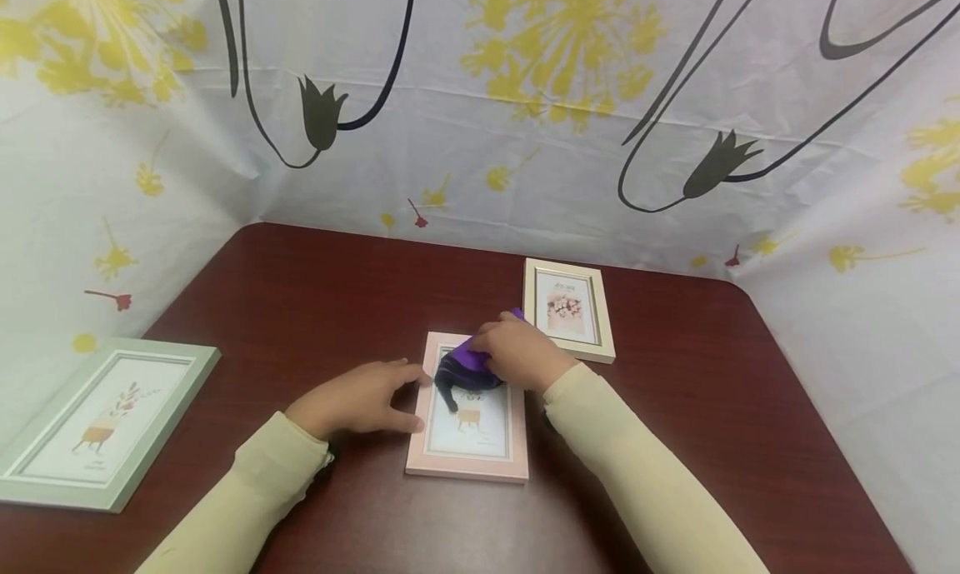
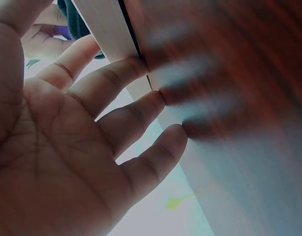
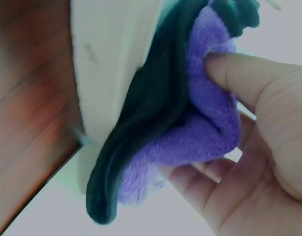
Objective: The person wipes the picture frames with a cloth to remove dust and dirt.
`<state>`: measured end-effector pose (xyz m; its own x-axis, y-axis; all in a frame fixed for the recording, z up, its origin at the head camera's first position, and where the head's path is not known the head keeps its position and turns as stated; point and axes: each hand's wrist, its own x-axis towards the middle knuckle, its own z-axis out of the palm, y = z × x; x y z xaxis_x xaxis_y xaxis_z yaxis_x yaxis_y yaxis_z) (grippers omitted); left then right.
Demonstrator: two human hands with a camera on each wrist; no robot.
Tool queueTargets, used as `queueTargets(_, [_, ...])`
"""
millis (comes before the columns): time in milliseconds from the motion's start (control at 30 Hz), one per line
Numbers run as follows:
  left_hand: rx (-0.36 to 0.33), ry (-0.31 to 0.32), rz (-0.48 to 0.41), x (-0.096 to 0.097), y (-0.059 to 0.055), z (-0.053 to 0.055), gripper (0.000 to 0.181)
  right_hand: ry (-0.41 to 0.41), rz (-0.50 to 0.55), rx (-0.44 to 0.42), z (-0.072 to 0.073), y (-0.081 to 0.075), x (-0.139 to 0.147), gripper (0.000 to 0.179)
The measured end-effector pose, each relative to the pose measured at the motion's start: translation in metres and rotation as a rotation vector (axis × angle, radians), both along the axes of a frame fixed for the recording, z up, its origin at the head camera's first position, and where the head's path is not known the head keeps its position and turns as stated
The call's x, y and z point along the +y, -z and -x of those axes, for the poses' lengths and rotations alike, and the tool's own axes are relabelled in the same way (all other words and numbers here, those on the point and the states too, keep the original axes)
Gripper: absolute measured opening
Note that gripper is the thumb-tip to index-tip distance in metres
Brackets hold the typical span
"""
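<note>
A pink picture frame [image 1: 468, 467] lies on the dark red table in front of the person, its print showing a plant in a pot. The right hand [image 1: 521, 353] grips a purple and black cloth [image 1: 468, 370], bunched against the upper part of this picture frame's glass. In the right wrist view, thumb and fingers pinch the purple side of the cloth [image 3: 210, 123], and its dark edge lies along the frame border. The left hand [image 1: 367, 397] rests at the frame's left side, fingers spread and fairly straight, fingertips [image 2: 173, 135] right by the frame edge and tabletop.
A cream picture frame [image 1: 606, 324] with a floral print lies behind and right of the pink one. A larger green picture frame [image 1: 161, 420] lies at the table's left edge. White patterned sheeting [image 1: 450, 141] hangs around the table [image 1: 337, 282] at the back and sides.
</note>
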<state>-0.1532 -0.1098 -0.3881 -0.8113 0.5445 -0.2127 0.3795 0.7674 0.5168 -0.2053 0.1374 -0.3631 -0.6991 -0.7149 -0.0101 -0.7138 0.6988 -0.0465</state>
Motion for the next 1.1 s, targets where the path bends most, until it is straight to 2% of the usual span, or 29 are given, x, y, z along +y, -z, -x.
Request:
queueTargets(300, [-0.001,0.009,-0.004,0.002,0.000,0.001,0.048,-0.096,-0.055,-0.001,0.008,-0.004,-0.023,0.032])
queueTargets(533, [0.004,0.030,-0.020,0.001,-0.001,0.002,0.048,-0.124,-0.025,-0.072,0.019,0.000,-0.023,0.035])
queueTargets(667, [0.004,0.031,-0.027,0.001,-0.001,0.002,0.048,-0.124,-0.006,-0.086,0.020,-0.001,-0.023,0.034])
queueTargets(867, [0.021,0.040,-0.034,0.001,-0.001,0.003,0.047,-0.106,-0.008,-0.031,0.014,-0.002,-0.024,0.032])
queueTargets(1000, [0.018,0.018,-0.024,0.002,-0.004,0.001,0.047,-0.072,-0.024,0.010,0.009,-0.001,-0.022,0.030])
queueTargets(1100, [0.009,-0.004,-0.016,0.003,-0.006,-0.001,0.048,-0.010,-0.039,0.010,0.005,-0.002,-0.018,0.030])
